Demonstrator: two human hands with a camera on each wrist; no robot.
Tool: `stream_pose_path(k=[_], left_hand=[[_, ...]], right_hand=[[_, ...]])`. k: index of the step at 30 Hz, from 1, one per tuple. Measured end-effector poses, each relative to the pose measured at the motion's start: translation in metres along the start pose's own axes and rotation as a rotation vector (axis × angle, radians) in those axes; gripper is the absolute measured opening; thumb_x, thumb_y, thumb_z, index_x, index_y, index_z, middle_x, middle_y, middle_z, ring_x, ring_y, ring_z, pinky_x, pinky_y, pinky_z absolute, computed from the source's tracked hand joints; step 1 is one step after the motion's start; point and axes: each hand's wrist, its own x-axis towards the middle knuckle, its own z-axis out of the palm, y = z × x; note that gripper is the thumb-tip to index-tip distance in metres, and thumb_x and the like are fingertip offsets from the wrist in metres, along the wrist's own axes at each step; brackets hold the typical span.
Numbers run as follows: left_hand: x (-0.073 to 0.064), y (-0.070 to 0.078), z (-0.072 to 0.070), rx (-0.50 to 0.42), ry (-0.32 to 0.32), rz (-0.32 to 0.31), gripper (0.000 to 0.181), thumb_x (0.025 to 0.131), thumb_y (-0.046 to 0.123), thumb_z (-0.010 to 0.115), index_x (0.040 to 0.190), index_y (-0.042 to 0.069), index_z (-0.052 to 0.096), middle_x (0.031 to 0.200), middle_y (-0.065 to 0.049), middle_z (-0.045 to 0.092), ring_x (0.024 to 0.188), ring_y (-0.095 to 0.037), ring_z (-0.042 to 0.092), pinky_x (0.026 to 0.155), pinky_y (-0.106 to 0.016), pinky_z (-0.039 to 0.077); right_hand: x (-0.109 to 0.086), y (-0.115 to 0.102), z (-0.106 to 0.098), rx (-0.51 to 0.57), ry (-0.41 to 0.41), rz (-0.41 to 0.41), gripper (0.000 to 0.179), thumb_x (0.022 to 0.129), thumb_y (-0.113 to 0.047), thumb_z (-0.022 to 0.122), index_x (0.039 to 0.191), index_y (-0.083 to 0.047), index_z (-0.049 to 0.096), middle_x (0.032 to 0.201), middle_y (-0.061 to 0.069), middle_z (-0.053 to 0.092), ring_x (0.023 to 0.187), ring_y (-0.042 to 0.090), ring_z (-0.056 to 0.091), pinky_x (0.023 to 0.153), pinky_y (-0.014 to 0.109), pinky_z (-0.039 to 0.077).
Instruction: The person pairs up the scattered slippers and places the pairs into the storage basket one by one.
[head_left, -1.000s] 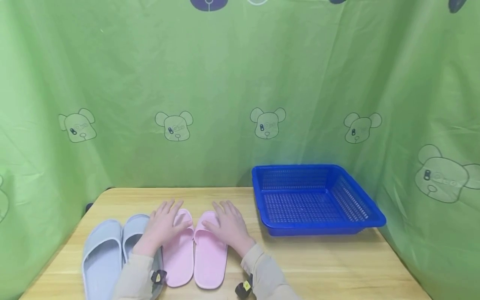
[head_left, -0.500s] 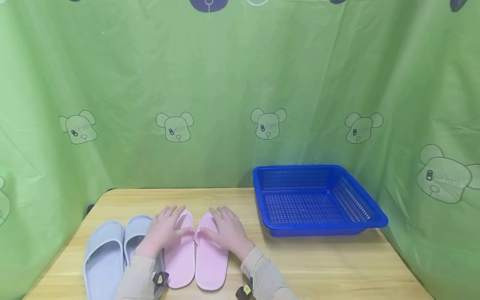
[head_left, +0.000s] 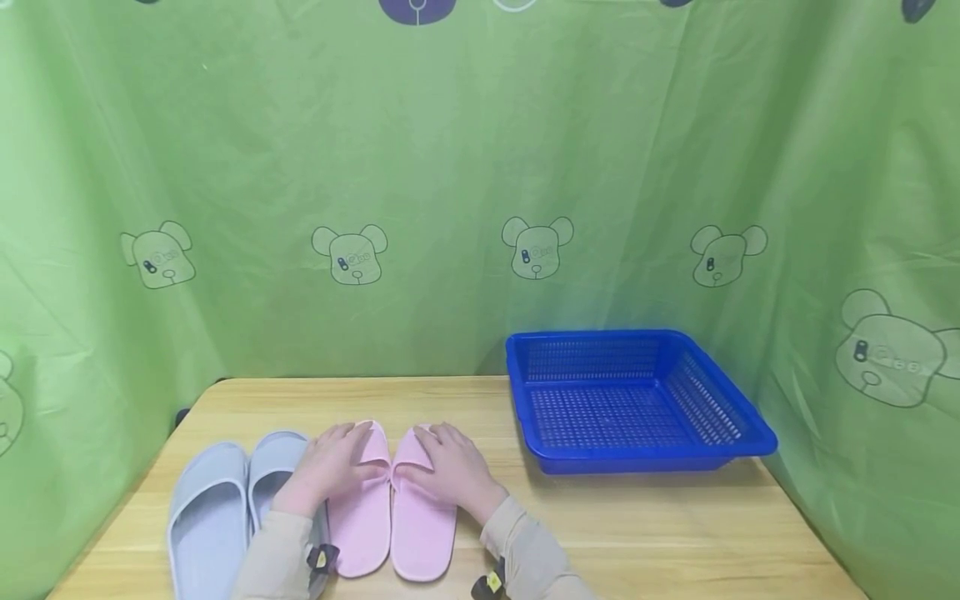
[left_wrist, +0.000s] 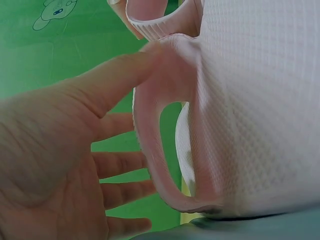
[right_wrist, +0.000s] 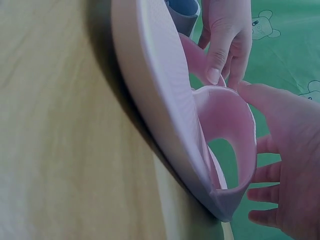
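A pair of pink slippers (head_left: 422, 537) lies side by side in the middle of the head view. My left hand (head_left: 324, 468) rests over the strap of the left slipper (head_left: 360, 533), thumb against the strap (left_wrist: 165, 70) in the left wrist view. Over the right slipper's strap (right_wrist: 230, 107) lies my right hand (head_left: 459, 471); its thumb tip meets the strap's edge, with the other fingers extended along the outer side. Neither hand appears curled round a slipper. Both hands hide parts of the straps and toe ends.
To the left stands a pair of light grey-blue slippers (head_left: 206, 533), partly covered by my left forearm. A blue perforated plastic basket (head_left: 645, 458) sits at the back right of the wooden table (head_left: 637, 542). Green curtain (head_left: 450, 167) hangs behind and at both sides.
Both hands have come down onto the pink slippers' straps, and their fingers, raised and spread before, now lie lower. Slippers and basket stay in place.
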Motion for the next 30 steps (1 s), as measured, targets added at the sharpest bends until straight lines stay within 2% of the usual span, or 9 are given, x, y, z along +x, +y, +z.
stream_pose_path(k=[7,12,22,30], left_hand=[[0.0011,-0.0013,0.0013,0.012,-0.03,-0.005,0.076,0.081,0.046,0.073,0.142,0.006,0.048,0.138,-0.026,0.053,0.127,-0.048,0.049,0.104,-0.069,0.035],[0.0015,-0.0017,0.0015,0.017,-0.023,0.009,0.073,0.083,0.045,0.072,0.139,0.004,0.05,0.133,-0.027,0.057,0.12,-0.048,0.055,0.1,-0.067,0.041],[0.0001,0.0008,-0.0008,0.001,-0.016,-0.011,0.069,0.084,0.043,0.072,0.137,0.004,0.052,0.132,-0.029,0.057,0.118,-0.049,0.055,0.1,-0.066,0.041],[0.0024,-0.002,0.0003,0.011,0.005,0.002,0.068,0.082,0.045,0.074,0.135,0.006,0.055,0.127,-0.027,0.06,0.113,-0.048,0.059,0.096,-0.065,0.044]], right_hand=[[-0.0008,-0.0008,-0.0008,-0.004,-0.009,-0.014,0.078,0.09,-0.069,0.047,0.147,-0.016,0.043,0.145,0.014,0.05,0.136,0.033,0.045,0.113,0.052,0.037],[-0.0019,-0.0007,-0.0003,-0.003,-0.009,-0.009,0.078,0.09,-0.069,0.048,0.147,-0.016,0.043,0.141,0.013,0.053,0.132,0.03,0.05,0.109,0.05,0.042],[-0.0006,0.0036,0.0017,0.011,0.022,-0.038,0.074,0.092,-0.064,0.048,0.147,-0.014,0.043,0.133,0.013,0.058,0.122,0.029,0.056,0.102,0.048,0.048],[-0.0001,0.0056,-0.0011,0.04,0.015,-0.011,0.074,0.092,-0.063,0.047,0.148,-0.016,0.041,0.133,0.014,0.057,0.119,0.03,0.058,0.099,0.047,0.05]])
